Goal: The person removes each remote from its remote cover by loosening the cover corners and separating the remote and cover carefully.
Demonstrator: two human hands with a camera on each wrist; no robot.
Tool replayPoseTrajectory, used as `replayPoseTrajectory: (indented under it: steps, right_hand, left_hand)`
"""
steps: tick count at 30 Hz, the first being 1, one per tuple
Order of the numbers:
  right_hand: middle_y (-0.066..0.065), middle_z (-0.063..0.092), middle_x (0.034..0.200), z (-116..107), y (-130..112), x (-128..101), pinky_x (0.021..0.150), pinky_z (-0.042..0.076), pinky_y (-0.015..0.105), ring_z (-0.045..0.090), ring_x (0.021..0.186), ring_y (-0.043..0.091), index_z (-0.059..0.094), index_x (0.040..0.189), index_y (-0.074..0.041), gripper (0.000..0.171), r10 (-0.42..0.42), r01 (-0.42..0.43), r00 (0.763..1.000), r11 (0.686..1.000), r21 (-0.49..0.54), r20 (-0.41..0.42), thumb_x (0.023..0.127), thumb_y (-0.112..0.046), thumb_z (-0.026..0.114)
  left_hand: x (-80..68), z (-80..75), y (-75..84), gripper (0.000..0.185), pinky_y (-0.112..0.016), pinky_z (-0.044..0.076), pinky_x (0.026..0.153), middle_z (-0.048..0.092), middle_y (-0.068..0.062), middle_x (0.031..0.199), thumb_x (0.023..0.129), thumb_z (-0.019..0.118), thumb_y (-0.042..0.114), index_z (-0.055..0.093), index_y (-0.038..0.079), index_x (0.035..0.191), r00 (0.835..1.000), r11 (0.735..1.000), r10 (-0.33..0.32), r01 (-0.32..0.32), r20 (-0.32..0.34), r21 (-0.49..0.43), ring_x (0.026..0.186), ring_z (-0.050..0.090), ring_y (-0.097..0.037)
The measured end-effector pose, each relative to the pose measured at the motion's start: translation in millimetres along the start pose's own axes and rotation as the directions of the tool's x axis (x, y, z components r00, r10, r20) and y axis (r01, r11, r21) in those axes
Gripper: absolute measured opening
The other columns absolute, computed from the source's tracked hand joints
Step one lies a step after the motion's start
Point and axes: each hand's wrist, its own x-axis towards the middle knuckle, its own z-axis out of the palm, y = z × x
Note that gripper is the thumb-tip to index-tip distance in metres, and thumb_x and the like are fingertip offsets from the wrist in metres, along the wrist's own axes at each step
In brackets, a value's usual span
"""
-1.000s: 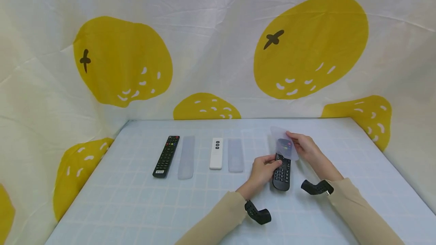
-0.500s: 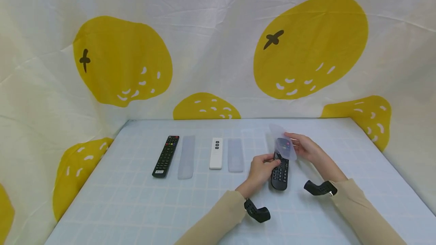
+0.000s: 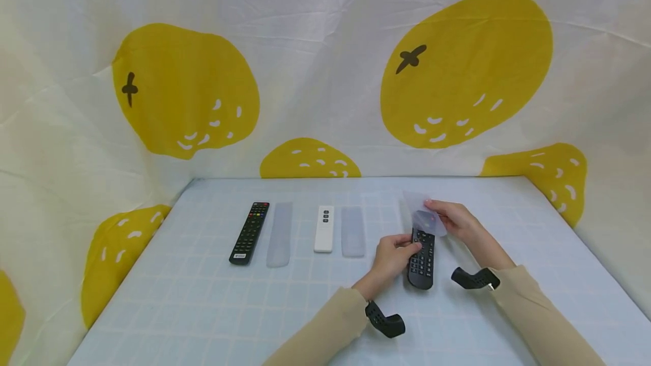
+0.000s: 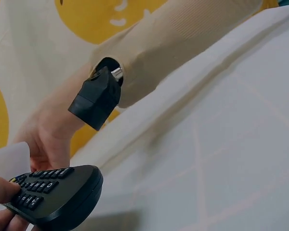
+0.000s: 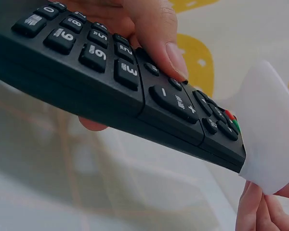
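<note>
My left hand (image 3: 390, 257) grips a black remote control (image 3: 421, 269) from its left side, with the thumb on the keys. The remote is tilted, its keypad facing up. A translucent, soft plastic sleeve (image 3: 436, 227) covers the remote's far end. My right hand (image 3: 455, 222) pinches that sleeve at its right edge. In the right wrist view, the sleeve (image 5: 272, 130) reaches to just beside the red and green buttons, while the number keys of the remote (image 5: 135, 103) lie bare. The left wrist view shows the near end of the remote (image 4: 77, 197) raised over the table.
On the table (image 3: 203, 309) to the left lie a long black remote (image 3: 249, 233), a long translucent sleeve (image 3: 279, 236), a white remote (image 3: 324, 230) and a shorter translucent sleeve (image 3: 353, 232). A fruit-patterned curtain (image 3: 320, 72) hangs behind the table.
The remote and the sleeve have shifted slightly toward me. The coloured buttons, seen through the sleeve before, now show less clearly. Both hands keep their hold.
</note>
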Motion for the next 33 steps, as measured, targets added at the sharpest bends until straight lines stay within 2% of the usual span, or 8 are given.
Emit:
replayPoseTrajectory:
  steps: [6, 11, 17, 21, 26, 28, 32, 33]
  right_hand:
    - [-0.020, 0.057, 0.079, 2.1, 0.0, 4.6, 0.072, 0.048, 0.013, 0.051, 0.080, -0.001, 0.038, 0.143, 0.004, 0.068, -0.008, 0.007, 1.000, 1.000, -0.026, -0.029, 0.090, -0.029, 0.066]
    - [-0.020, 0.056, 0.079, 2.7, -0.9, 6.4, 0.071, 0.046, 0.013, 0.049, 0.081, 0.000, 0.031, 0.146, 0.005, 0.075, 0.005, -0.006, 0.999, 1.000, -0.016, -0.045, 0.090, -0.029, 0.066]
    - [-0.019, 0.062, 0.074, 4.2, -1.6, 5.4, 0.068, 0.048, 0.014, 0.053, 0.075, -0.001, 0.068, 0.111, -0.014, 0.026, 0.004, 0.001, 0.997, 0.998, 0.064, -0.078, 0.087, -0.025, 0.070]
    - [-0.019, 0.061, 0.074, 5.5, -1.0, 5.4, 0.068, 0.046, 0.013, 0.051, 0.077, 0.000, 0.070, 0.089, -0.023, 0.004, 0.005, 0.005, 0.994, 0.996, 0.087, -0.108, 0.086, -0.025, 0.071]
    - [-0.019, 0.057, 0.076, 6.4, -0.7, 7.3, 0.070, 0.045, 0.014, 0.048, 0.081, 0.001, 0.053, 0.135, -0.008, 0.054, 0.011, -0.003, 0.990, 0.998, 0.058, -0.140, 0.087, -0.029, 0.070]
    - [-0.020, 0.058, 0.077, 6.5, -0.7, 7.5, 0.070, 0.045, 0.014, 0.049, 0.081, 0.000, 0.056, 0.131, -0.011, 0.049, 0.009, -0.001, 0.990, 0.998, 0.056, -0.138, 0.087, -0.029, 0.070]
    - [-0.019, 0.060, 0.076, 7.2, -0.3, 7.4, 0.068, 0.046, 0.013, 0.052, 0.076, -0.002, 0.069, 0.086, -0.025, 0.003, -0.016, 0.032, 0.991, 0.992, 0.123, -0.133, 0.086, -0.025, 0.071]
    - [-0.019, 0.061, 0.075, 7.7, -0.5, 7.2, 0.067, 0.047, 0.012, 0.052, 0.075, -0.003, 0.066, 0.076, -0.027, 0.012, -0.022, 0.042, 0.990, 0.989, 0.144, -0.137, 0.086, -0.024, 0.072]
  left_hand:
    - [-1.7, -1.3, 2.1, 0.030, -0.028, 0.056, 0.072, 0.071, 0.001, 0.089, 0.085, 0.071, 0.019, 0.070, 0.006, 0.112, 1.000, 1.000, -0.019, 0.019, -0.001, -0.007, 0.080, 0.064, -0.008]
    - [-3.0, -0.9, 2.3, 0.031, -0.029, 0.056, 0.072, 0.072, -0.001, 0.091, 0.085, 0.071, 0.019, 0.070, 0.005, 0.113, 1.000, 1.000, -0.020, 0.020, 0.003, -0.009, 0.082, 0.066, -0.009]
    - [-3.0, -2.1, -0.1, 0.031, -0.029, 0.056, 0.073, 0.072, -0.002, 0.092, 0.085, 0.071, 0.018, 0.069, 0.004, 0.113, 1.000, 1.000, -0.021, 0.021, 0.006, -0.019, 0.083, 0.066, -0.010]
    - [-2.7, -2.5, -1.2, 0.031, -0.029, 0.057, 0.073, 0.072, -0.002, 0.091, 0.085, 0.071, 0.018, 0.069, 0.004, 0.113, 1.000, 1.000, -0.014, 0.014, 0.003, -0.026, 0.083, 0.067, -0.010]
    - [-4.2, -1.7, -1.7, 0.031, -0.029, 0.057, 0.072, 0.072, -0.001, 0.090, 0.085, 0.071, 0.018, 0.069, 0.004, 0.113, 1.000, 1.000, -0.016, 0.016, -0.005, -0.013, 0.081, 0.067, -0.010]
    - [-4.9, -1.8, -2.4, 0.031, -0.029, 0.056, 0.071, 0.071, -0.001, 0.090, 0.085, 0.071, 0.018, 0.069, 0.004, 0.113, 1.000, 1.000, -0.019, 0.019, -0.007, -0.006, 0.081, 0.067, -0.010]
    - [-5.6, -3.1, -2.7, 0.031, -0.029, 0.057, 0.071, 0.071, -0.001, 0.090, 0.085, 0.071, 0.018, 0.069, 0.005, 0.113, 1.000, 1.000, -0.022, 0.022, -0.006, -0.012, 0.081, 0.067, -0.010]
    - [-5.6, -3.4, -2.9, 0.031, -0.029, 0.057, 0.071, 0.072, -0.001, 0.090, 0.085, 0.071, 0.018, 0.069, 0.005, 0.113, 1.000, 1.000, -0.020, 0.020, -0.006, -0.012, 0.081, 0.067, -0.010]
